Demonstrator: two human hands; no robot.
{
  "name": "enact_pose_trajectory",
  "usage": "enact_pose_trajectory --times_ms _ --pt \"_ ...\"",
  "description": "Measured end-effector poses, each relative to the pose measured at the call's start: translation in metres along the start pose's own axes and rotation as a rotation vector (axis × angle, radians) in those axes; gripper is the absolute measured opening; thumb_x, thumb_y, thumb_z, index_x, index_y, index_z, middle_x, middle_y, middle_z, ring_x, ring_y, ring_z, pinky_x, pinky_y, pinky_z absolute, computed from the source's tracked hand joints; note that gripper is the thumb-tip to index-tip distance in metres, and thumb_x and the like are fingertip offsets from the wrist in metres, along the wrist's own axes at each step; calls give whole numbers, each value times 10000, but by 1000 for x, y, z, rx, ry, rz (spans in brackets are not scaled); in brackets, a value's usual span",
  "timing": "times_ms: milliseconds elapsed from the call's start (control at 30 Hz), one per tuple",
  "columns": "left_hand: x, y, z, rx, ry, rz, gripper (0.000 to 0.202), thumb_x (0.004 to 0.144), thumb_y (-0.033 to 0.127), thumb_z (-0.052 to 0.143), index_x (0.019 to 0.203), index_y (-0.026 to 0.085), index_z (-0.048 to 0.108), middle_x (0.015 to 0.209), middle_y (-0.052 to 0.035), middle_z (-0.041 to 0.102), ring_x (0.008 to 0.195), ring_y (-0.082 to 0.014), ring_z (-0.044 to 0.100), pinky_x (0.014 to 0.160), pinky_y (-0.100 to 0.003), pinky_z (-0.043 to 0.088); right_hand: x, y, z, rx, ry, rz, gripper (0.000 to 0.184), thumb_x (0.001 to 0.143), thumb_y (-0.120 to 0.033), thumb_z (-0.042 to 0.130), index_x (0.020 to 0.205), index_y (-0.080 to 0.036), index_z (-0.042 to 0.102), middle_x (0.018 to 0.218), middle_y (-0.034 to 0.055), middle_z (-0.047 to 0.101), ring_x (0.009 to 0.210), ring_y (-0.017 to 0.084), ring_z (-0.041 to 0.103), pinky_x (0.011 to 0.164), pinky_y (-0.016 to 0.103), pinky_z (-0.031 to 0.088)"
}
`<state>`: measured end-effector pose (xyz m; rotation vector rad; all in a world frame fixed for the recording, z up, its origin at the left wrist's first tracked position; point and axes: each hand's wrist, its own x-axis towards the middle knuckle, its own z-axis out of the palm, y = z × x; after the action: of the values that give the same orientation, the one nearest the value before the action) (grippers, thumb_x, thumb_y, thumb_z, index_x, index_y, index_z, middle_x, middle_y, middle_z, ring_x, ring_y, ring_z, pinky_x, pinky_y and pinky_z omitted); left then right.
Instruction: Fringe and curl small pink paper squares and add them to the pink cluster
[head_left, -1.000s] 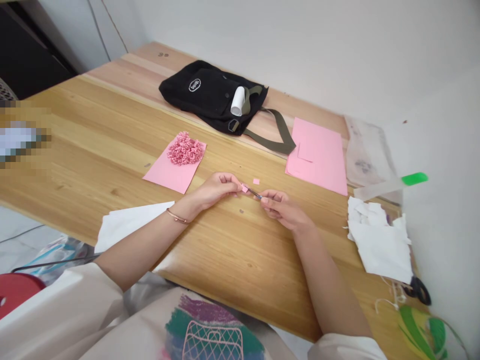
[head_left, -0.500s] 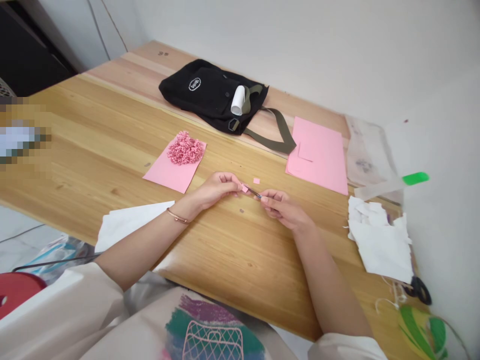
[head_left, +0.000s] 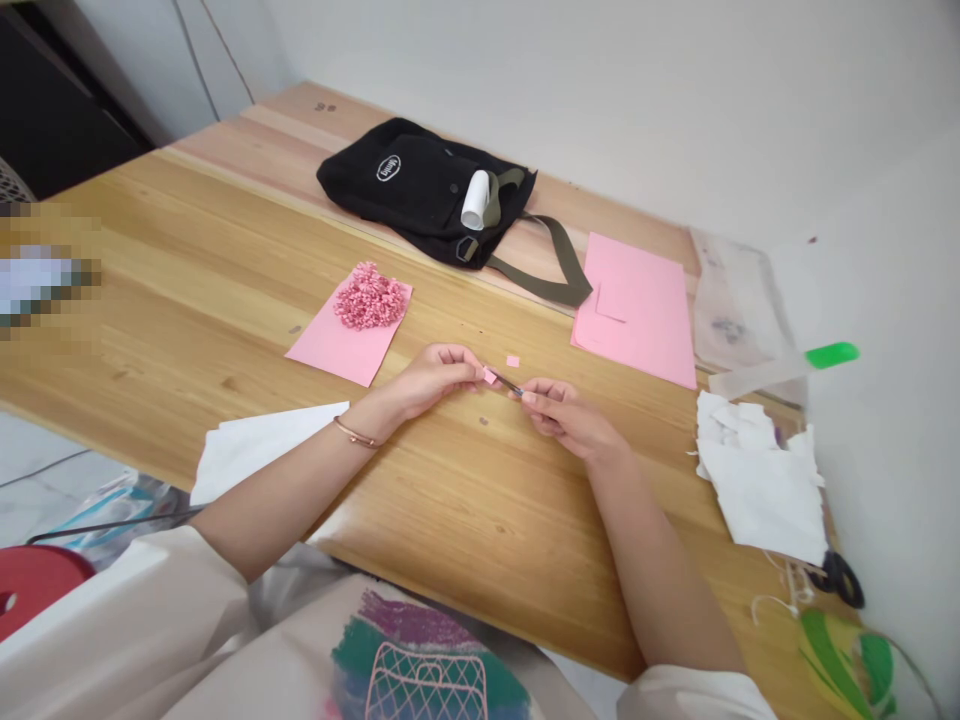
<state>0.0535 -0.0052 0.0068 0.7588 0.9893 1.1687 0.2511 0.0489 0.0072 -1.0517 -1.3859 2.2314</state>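
Between its thumb and fingertips, my left hand (head_left: pixel 442 378) pinches a small pink paper piece (head_left: pixel 490 376). My right hand (head_left: pixel 564 412) is closed around thin metal tweezers (head_left: pixel 510 386), whose tip points left and meets that piece. Another small pink paper square (head_left: pixel 513 361) lies on the table just beyond the tool. To the left, a heap of small pink curled pieces (head_left: pixel 369 298) rests on a pink sheet (head_left: pixel 334 345).
A black bag (head_left: pixel 420 190) with a white roll (head_left: pixel 475 200) on it lies at the back of the wooden table (head_left: pixel 465 500). Stacked pink paper (head_left: pixel 645 310) is at right, near torn white paper (head_left: pixel 765 490) and black-handled scissors (head_left: pixel 840 580). White sheets (head_left: pixel 255 450) lie under my left forearm.
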Motion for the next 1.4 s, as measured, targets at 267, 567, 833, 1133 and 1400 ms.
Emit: enact_pose_trajectory --times_ms 267,567,833,1133,1400 --pt "1 -2 0 -21 13 10 105 609 155 712 580 108 622 684 -68 701 720 -138 626 689 -255 397 0 -1 0 11 -12 3 274 624 -343 745 700 -129 592 499 -69 422 380 -2 230 366 185 72" --pt "2 -2 0 3 47 2 130 595 202 722 577 116 627 691 -75 709 722 -157 639 650 -256 401 1 2 -4 -12 -76 -14 262 675 -362 705 696 -133 579 518 -56 441 376 0 209 361 194 58" --pt "1 -1 2 29 63 12 138 603 199 722 579 109 620 702 -87 711 738 -162 641 648 -255 400 0 1 -2 -19 -45 -9 276 658 -368 720 729 -136 590 509 -65 421 389 7 210 365 191 67" --pt "0 0 3 55 51 11 126 599 202 716 580 110 632 714 -97 712 745 -163 636 675 -262 404 -1 -1 -1 -24 -19 -5 278 641 -363 734 730 -135 601 505 -68 406 391 6 220 368 184 88" --pt "1 -3 1 46 54 21 103 612 188 704 581 110 644 728 -100 715 739 -163 630 672 -265 409 0 0 -1 -31 -4 -3 289 626 -358 744 756 -134 615 506 -65 415 392 8 221 368 189 78"
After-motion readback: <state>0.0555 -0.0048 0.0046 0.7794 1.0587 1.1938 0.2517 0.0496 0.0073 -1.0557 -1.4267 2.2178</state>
